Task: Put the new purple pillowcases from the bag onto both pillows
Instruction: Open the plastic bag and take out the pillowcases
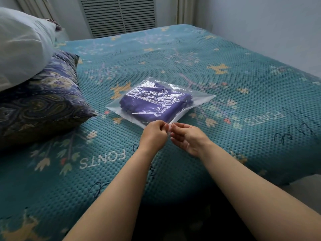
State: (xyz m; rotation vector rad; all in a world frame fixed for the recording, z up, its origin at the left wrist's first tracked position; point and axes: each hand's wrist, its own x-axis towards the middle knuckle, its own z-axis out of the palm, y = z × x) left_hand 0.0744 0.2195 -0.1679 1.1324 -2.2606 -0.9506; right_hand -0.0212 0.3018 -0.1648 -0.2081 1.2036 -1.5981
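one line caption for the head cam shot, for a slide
Both hands, left hand and right hand, pinch the near corner of the clear bag holding folded purple pillowcases.

Clear plastic bag (pixel 161 101) lies flat on the bed, turned so one corner points toward the viewer; film crinkled and glossy over the contents. Inside it, folded purple pillowcases (pixel 152 106) in a neat stack, filling the middle, with empty plastic margins around them. Near corner of the bag is pinched between fingertips of the left hand (pixel 153 134) and right hand (pixel 188 139), lifted slightly. Two pillows stacked at the left end of the bed: white pillow (pixel 22 44) on top, dark paisley-patterned pillow (pixel 43 101) beneath, its corner just beside the bag
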